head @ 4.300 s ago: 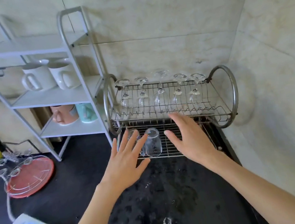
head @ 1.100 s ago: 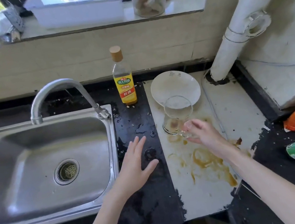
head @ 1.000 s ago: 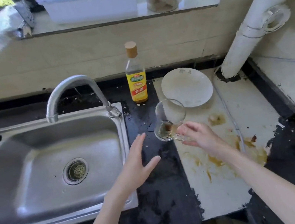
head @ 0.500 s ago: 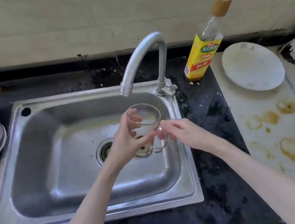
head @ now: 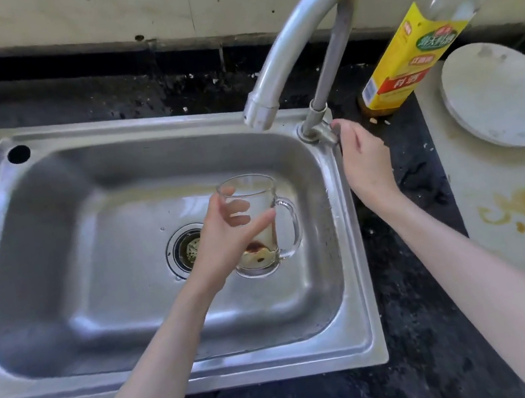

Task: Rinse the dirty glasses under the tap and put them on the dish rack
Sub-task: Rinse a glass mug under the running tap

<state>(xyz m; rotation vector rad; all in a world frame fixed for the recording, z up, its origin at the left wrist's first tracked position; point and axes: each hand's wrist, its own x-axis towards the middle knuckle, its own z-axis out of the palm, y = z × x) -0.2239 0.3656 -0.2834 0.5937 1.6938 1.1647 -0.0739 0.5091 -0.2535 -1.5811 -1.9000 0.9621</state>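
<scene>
Over the sink (head: pixel 18 344) basin, left hand (head: pixel 225 236) wrapped round a glass mug (head: pixel 260 223), upright, brown dregs at its bottom, handle to the right. Farther right, right hand (head: pixel 364 161) curled, fingertips on the tap (head: pixel 294 44) valve at its base. Beyond, a yellow-labelled bottle (head: pixel 404 60) and a stained plate (head: pixel 501 96).
</scene>
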